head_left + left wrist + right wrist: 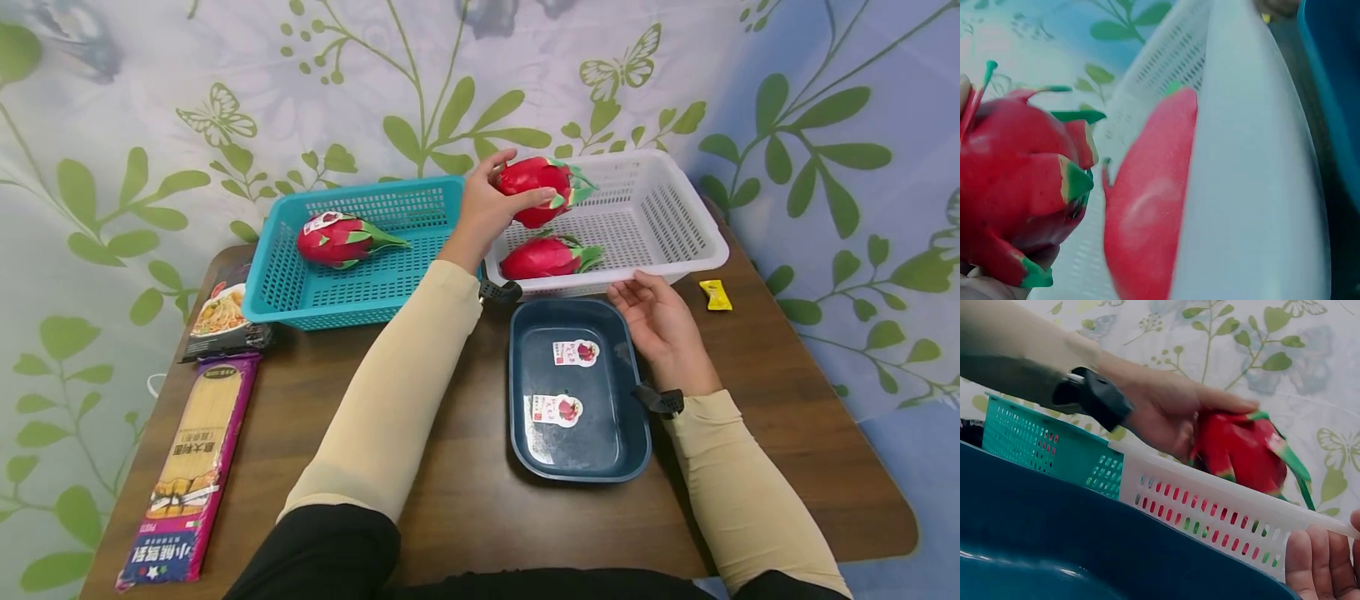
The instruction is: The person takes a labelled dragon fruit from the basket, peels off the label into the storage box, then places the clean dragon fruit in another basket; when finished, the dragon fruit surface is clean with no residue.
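Note:
My left hand (487,200) grips a red dragon fruit (534,190) with green-tipped scales, holding it above the left part of the white basket (712,242). A second dragon fruit (547,257) lies in that basket, just below the held one; the left wrist view shows this lower fruit (1154,200) against the basket wall. At the basket's front rim, my right hand (660,329) holds the edge, its fingers (1322,559) against the outer wall. Another dragon fruit (337,240), bearing a white label, lies in the teal basket (300,312) on the left.
A dark blue tray (573,467) with two stickers inside stands in front of the white basket. On the left lie a noodle packet (225,321) and a long pasta pack (191,475). A yellow wrapped sweet (716,295) lies right of the white basket.

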The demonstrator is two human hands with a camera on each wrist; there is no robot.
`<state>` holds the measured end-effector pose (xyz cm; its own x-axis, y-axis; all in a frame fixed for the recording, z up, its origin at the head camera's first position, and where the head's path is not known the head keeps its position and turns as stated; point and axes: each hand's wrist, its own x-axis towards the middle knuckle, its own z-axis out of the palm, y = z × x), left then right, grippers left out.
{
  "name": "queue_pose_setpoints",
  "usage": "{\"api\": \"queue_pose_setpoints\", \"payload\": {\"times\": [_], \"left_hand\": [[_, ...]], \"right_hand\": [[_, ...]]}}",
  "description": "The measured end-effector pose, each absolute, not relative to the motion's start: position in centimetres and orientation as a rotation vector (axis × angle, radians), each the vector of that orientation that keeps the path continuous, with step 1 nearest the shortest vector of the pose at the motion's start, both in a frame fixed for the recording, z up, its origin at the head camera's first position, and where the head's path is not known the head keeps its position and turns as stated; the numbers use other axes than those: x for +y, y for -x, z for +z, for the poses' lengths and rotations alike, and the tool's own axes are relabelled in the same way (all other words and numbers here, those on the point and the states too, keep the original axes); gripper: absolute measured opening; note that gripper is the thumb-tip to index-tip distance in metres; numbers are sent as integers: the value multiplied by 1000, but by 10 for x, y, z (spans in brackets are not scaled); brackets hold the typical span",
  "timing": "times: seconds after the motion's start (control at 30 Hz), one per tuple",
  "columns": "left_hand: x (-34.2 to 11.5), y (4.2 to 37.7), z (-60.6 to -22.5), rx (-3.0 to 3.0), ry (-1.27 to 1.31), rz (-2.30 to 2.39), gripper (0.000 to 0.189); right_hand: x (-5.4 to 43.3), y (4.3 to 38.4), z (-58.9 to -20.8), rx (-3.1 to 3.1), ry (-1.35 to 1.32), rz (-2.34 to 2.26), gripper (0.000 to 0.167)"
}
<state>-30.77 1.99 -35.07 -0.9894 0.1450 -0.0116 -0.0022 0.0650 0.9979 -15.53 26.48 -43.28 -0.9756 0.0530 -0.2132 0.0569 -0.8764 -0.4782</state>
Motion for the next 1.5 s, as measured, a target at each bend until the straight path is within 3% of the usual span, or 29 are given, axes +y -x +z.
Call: {"api": "queue_pose_setpoints", "payload": {"times": [0.23, 0.77, 1.07, 1.3, 1.5], "left_hand": [[38, 319, -355, 2342, -72, 1863, 88], [44, 329, -359, 2414, -184, 1564, 96], [39, 329, -357, 2443, -51, 1530, 89], [40, 324, -346, 2674, -236, 1176, 79], [27, 315, -329, 2674, -326, 1234, 71]], "right_hand": [[263, 155, -430, 818, -348, -3021, 48], [260, 155, -431, 822, -326, -3020, 45], [261, 156, -429, 840, -355, -3018, 54], [261, 155, -431, 849, -372, -3006, 52], [262, 154, -431, 850, -374, -3017, 56]]}}
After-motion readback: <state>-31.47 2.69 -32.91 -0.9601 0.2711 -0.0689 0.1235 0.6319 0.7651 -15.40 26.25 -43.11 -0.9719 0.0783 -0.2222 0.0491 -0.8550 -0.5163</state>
